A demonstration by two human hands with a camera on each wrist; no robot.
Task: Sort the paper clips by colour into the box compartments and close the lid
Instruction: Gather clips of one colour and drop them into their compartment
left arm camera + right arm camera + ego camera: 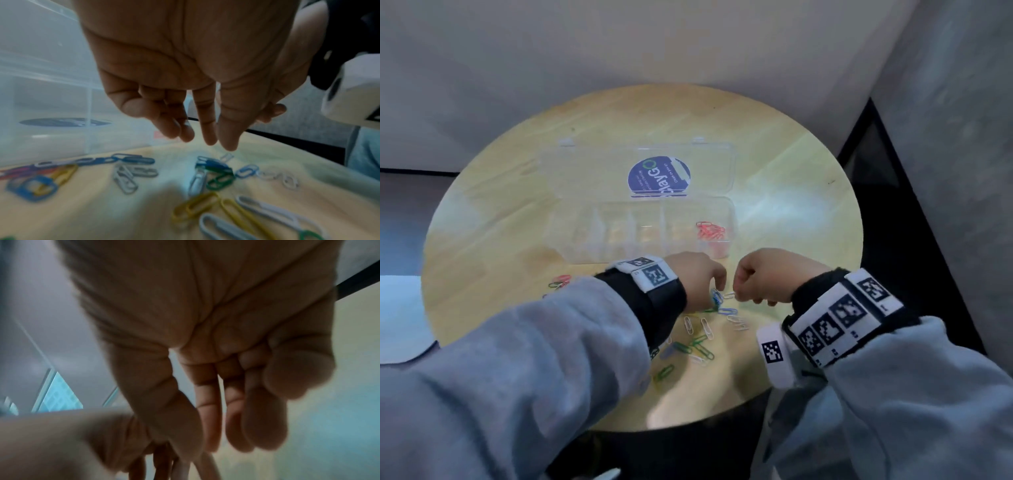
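My left hand (697,277) hangs relaxed, holding nothing, above loose coloured paper clips (700,337) on the round wooden bench (493,219); my right hand (767,279) curls, grip unclear.

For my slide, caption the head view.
Both hands reach into loose paper clips beside the open box holding red clips.

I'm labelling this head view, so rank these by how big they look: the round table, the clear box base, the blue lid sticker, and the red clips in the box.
1. round table
2. clear box base
3. blue lid sticker
4. red clips
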